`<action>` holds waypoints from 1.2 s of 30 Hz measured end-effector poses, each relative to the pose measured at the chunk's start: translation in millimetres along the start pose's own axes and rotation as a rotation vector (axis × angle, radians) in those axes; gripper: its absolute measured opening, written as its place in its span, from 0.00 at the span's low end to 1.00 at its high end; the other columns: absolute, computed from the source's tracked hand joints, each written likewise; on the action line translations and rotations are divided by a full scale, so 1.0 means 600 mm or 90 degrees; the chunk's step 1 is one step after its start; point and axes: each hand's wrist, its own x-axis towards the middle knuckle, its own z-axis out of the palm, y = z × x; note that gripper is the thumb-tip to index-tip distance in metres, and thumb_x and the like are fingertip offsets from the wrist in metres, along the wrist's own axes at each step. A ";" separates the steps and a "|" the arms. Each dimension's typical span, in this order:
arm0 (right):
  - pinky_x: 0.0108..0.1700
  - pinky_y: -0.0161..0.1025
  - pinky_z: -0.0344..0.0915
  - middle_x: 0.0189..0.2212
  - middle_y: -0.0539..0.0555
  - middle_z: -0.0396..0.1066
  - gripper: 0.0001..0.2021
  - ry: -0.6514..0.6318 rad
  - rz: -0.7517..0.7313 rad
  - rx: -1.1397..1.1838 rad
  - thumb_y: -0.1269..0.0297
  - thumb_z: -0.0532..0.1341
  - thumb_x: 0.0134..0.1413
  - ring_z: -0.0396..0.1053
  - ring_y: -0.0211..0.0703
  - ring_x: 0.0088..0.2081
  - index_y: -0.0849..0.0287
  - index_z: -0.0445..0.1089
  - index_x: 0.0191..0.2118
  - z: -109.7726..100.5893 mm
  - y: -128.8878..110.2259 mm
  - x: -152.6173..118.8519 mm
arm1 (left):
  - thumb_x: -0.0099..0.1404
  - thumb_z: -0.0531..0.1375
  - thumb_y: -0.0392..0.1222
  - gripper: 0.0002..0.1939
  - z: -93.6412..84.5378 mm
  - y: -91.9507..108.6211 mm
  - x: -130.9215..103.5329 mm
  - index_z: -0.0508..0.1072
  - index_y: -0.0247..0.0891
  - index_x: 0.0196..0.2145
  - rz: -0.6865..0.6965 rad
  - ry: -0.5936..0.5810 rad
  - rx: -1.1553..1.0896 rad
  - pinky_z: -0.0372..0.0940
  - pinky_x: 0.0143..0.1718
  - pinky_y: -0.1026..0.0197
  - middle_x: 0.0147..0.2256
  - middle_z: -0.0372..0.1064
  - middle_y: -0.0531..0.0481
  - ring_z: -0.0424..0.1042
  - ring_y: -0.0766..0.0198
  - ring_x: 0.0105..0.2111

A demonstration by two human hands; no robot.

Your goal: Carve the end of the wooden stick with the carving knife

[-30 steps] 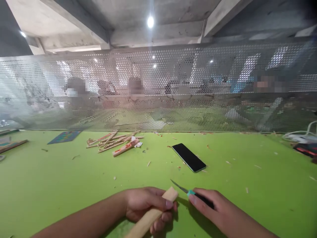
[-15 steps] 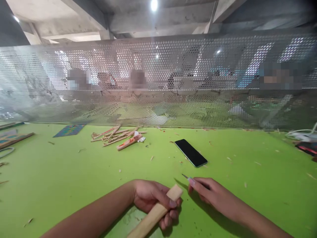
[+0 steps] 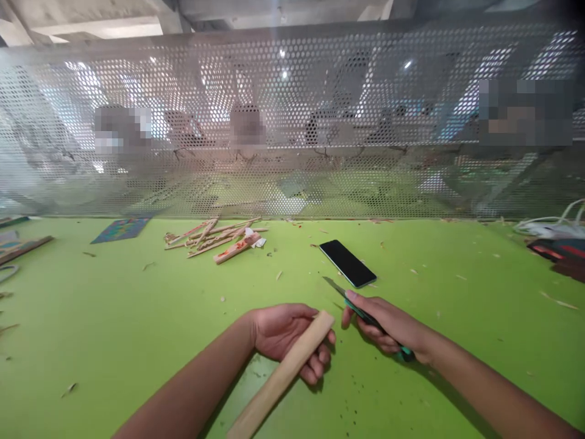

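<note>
A pale, flat wooden strip (image 3: 286, 373) slants up from the bottom edge, its far end resting across the palm and fingers of my left hand (image 3: 292, 341). That palm is turned upward, with the thumb behind the strip. To the right, my right hand (image 3: 384, 323) is wrapped round a knife (image 3: 336, 285) with a green and black handle. The blade points up and left, apart from the wood. Just beyond the blade lies a black phone (image 3: 348, 263) on the green table (image 3: 150, 323).
A pile of thin sticks (image 3: 205, 236) and a red-stained wooden piece (image 3: 237, 247) lie at the back. A patterned sheet (image 3: 121, 230) is farther left. Behind the table stands a perforated screen (image 3: 283, 177), with blurred people beyond. White cables (image 3: 553, 227) are at far right.
The view has tilted down. My left thumb has lifted off the strip's top face and the fingers have loosened. My right hand has turned, bringing the knife's blade and handle into sight.
</note>
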 end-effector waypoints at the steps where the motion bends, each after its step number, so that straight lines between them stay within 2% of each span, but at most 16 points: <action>1: 0.14 0.25 0.43 0.16 0.37 0.51 0.28 -0.007 0.006 0.009 0.36 0.54 0.64 0.39 0.27 0.14 0.60 0.72 0.37 -0.001 -0.001 -0.001 | 0.64 0.56 0.61 0.27 0.002 0.001 0.000 0.72 0.37 0.49 0.001 -0.006 -0.003 0.69 0.45 0.48 0.38 0.72 0.44 0.76 0.54 0.39; 5: 0.13 0.24 0.44 0.15 0.37 0.51 0.29 -0.064 0.033 0.032 0.37 0.54 0.66 0.40 0.26 0.14 0.61 0.73 0.38 -0.009 -0.005 -0.001 | 0.67 0.56 0.59 0.27 0.010 0.004 -0.001 0.71 0.34 0.53 -0.006 -0.030 0.030 0.68 0.49 0.50 0.43 0.73 0.42 0.77 0.55 0.43; 8: 0.13 0.23 0.45 0.14 0.37 0.52 0.28 -0.150 0.055 0.040 0.39 0.56 0.67 0.42 0.25 0.13 0.64 0.74 0.38 -0.017 -0.011 0.005 | 0.66 0.62 0.55 0.23 0.015 0.004 -0.003 0.72 0.35 0.50 0.004 -0.032 0.054 0.69 0.49 0.51 0.44 0.73 0.43 0.77 0.58 0.43; 11: 0.13 0.22 0.49 0.15 0.38 0.56 0.26 -0.268 0.088 0.059 0.43 0.58 0.68 0.45 0.25 0.13 0.66 0.75 0.39 -0.019 -0.016 0.023 | 0.63 0.68 0.46 0.19 0.019 0.005 -0.005 0.72 0.36 0.48 0.022 -0.029 0.073 0.69 0.49 0.53 0.43 0.74 0.45 0.77 0.61 0.42; 13: 0.12 0.23 0.49 0.15 0.39 0.57 0.28 -0.363 0.115 0.091 0.42 0.56 0.68 0.44 0.25 0.12 0.68 0.75 0.39 -0.014 -0.014 0.042 | 0.61 0.70 0.42 0.19 0.023 0.005 -0.006 0.72 0.36 0.48 0.032 -0.030 0.084 0.70 0.49 0.54 0.42 0.74 0.46 0.78 0.62 0.40; 17: 0.10 0.24 0.45 0.11 0.36 0.51 0.36 -0.554 0.154 0.182 0.30 0.54 0.59 0.36 0.24 0.09 0.65 0.72 0.32 -0.002 0.001 0.087 | 0.60 0.71 0.41 0.18 0.028 0.004 -0.007 0.72 0.37 0.45 0.042 -0.044 0.096 0.71 0.47 0.54 0.40 0.75 0.47 0.78 0.63 0.37; 21: 0.10 0.24 0.48 0.10 0.37 0.52 0.36 -0.676 0.165 0.249 0.31 0.53 0.61 0.38 0.24 0.09 0.65 0.72 0.33 0.000 0.013 0.111 | 0.58 0.72 0.42 0.15 0.025 0.002 -0.003 0.71 0.38 0.38 0.027 -0.075 0.102 0.71 0.46 0.52 0.38 0.76 0.47 0.78 0.60 0.37; 25: 0.11 0.24 0.50 0.12 0.38 0.51 0.35 -0.762 0.178 0.288 0.33 0.50 0.65 0.41 0.25 0.09 0.66 0.73 0.34 -0.005 0.013 0.118 | 0.58 0.72 0.43 0.15 0.021 0.003 0.004 0.71 0.38 0.36 -0.002 -0.116 0.099 0.73 0.43 0.46 0.35 0.75 0.47 0.79 0.55 0.36; 29: 0.11 0.24 0.51 0.12 0.39 0.52 0.35 -0.819 0.186 0.304 0.35 0.49 0.67 0.43 0.26 0.09 0.67 0.73 0.35 -0.004 0.011 0.126 | 0.58 0.71 0.45 0.14 0.022 0.007 0.009 0.71 0.39 0.35 -0.037 -0.161 0.112 0.73 0.42 0.44 0.36 0.75 0.47 0.79 0.53 0.36; 36: 0.11 0.25 0.51 0.12 0.39 0.52 0.35 -0.883 0.200 0.296 0.33 0.51 0.65 0.44 0.27 0.08 0.65 0.73 0.33 0.000 0.011 0.134 | 0.57 0.72 0.46 0.15 0.024 0.007 0.012 0.71 0.39 0.33 -0.064 -0.189 0.089 0.71 0.48 0.51 0.43 0.77 0.46 0.79 0.57 0.41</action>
